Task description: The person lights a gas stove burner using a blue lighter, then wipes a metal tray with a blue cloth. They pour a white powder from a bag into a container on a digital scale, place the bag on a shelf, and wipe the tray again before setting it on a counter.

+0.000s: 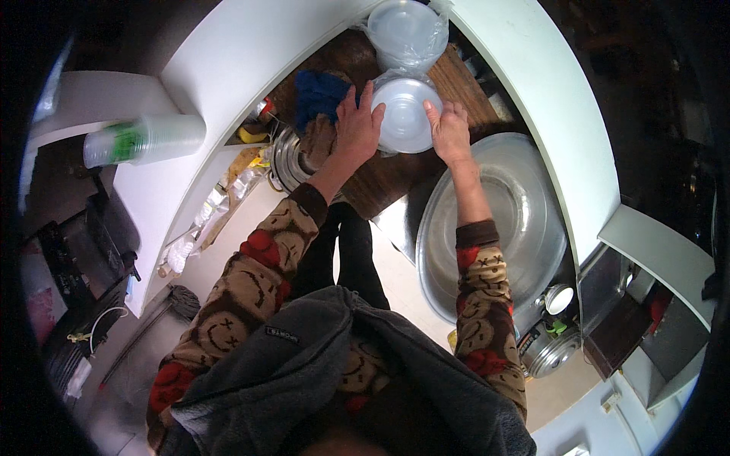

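Observation:
A translucent plastic bowl [406, 117], apparently the top of a stack in clear wrapping, stands on a dark wooden surface [382, 182]. My right hand [452, 134] grips its right rim, with the thumb on the inner edge and the fingers curled outside. At the left rim, my left hand [358, 128] has its fingers spread, the thumb against or just beside the edge. Just beyond stands a second stack of plastic bowls [406, 34] in a clear plastic bag. A blue cloth [319, 94] lies left of my left hand.
A large metal basin [439, 251] sits under my right forearm. Metal pans [285, 162] are at left. Stacked plastic cups [165, 137] lie on the white shelf [222, 74]. A lidded pot [550, 353] stands lower right. White panels curve along both sides.

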Demonstrator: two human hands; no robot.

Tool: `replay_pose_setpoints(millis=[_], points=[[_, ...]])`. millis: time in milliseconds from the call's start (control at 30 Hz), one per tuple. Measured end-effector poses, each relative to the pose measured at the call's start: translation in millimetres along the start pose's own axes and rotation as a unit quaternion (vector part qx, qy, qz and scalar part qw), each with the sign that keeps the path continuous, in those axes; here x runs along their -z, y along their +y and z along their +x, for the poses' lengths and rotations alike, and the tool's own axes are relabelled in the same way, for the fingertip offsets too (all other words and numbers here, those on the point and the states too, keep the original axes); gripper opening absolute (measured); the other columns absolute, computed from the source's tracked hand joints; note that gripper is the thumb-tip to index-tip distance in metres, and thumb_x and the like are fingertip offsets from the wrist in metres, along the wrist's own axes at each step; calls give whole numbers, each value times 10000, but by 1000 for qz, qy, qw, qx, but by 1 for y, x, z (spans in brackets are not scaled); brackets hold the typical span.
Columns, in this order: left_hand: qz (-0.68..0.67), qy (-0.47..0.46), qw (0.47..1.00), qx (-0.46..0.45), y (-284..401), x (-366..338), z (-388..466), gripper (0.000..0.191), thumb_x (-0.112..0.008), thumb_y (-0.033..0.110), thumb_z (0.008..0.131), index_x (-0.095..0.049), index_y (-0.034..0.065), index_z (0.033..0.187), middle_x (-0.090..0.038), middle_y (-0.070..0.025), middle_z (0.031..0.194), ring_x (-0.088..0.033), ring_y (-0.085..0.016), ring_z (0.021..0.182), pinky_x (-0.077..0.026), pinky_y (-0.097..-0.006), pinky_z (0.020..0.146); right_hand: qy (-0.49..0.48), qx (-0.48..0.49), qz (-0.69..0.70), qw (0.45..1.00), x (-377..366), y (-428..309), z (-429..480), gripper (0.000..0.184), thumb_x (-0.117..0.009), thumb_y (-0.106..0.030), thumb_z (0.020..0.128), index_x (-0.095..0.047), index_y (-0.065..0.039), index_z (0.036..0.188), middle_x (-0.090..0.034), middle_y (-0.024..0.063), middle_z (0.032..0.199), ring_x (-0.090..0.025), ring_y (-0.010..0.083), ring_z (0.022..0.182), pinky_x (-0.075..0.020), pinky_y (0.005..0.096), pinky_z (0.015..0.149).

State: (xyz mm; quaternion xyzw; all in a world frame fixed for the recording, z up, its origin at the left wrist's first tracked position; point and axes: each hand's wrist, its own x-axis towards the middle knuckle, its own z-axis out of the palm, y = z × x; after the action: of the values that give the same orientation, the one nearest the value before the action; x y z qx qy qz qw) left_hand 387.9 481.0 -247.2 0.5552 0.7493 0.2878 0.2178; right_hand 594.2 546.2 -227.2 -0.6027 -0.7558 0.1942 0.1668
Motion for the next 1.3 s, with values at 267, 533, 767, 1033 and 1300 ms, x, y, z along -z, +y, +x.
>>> replay_pose_setpoints(millis=[267, 533, 767, 1033, 1300], points=[[-426, -75, 832, 346, -19, -4, 13, 331, -571, 282, 1006, -688, -7, 1119, -708, -209, 1082, -690, -304, 943, -548, -404, 773, -40, -264, 469, 842, -36, 61, 13, 264, -616, -212, 998, -684, 31, 1078, -692, 84, 911, -652, 208, 803, -519, 331, 680], [-155, 52, 987, -1, -12, 24, -2, 284, -655, 179, 963, -670, 38, 1209, -705, -101, 851, -675, -224, 729, -551, -351, 667, 204, -40, 282, 937, 24, -13, -7, 231, -662, -162, 969, -674, 29, 839, -637, 66, 734, -567, 202, 650, -481, 330, 648], [-86, 92, 975, -184, -24, 27, 26, 418, -648, 111, 942, -577, 85, 1354, -692, -145, 893, -681, -263, 813, -555, -364, 754, 196, 0, 158, 968, 36, -32, -1, 344, -673, -270, 941, -620, -31, 1183, -578, 175, 1186, -526, 351, 1151, -419, 467, 987], [44, -96, 974, -201, -31, 25, 62, 225, -656, 140, 919, -693, 33, 1113, -666, -191, 887, -676, -309, 821, -551, -382, 747, 107, 91, 3, 990, 20, -28, 20, 163, -720, -105, 856, -725, -67, 1015, -672, 144, 1015, -622, 344, 985, -440, 475, 870], [-326, 4, 937, 125, -11, 2, 53, 277, -572, 243, 964, -693, -6, 982, -691, -225, 949, -676, -356, 881, -527, -430, 775, 141, 114, 104, 978, 46, -26, -4, 131, -698, -78, 883, -722, -47, 1008, -663, 142, 956, -623, 342, 899, -470, 428, 835]])
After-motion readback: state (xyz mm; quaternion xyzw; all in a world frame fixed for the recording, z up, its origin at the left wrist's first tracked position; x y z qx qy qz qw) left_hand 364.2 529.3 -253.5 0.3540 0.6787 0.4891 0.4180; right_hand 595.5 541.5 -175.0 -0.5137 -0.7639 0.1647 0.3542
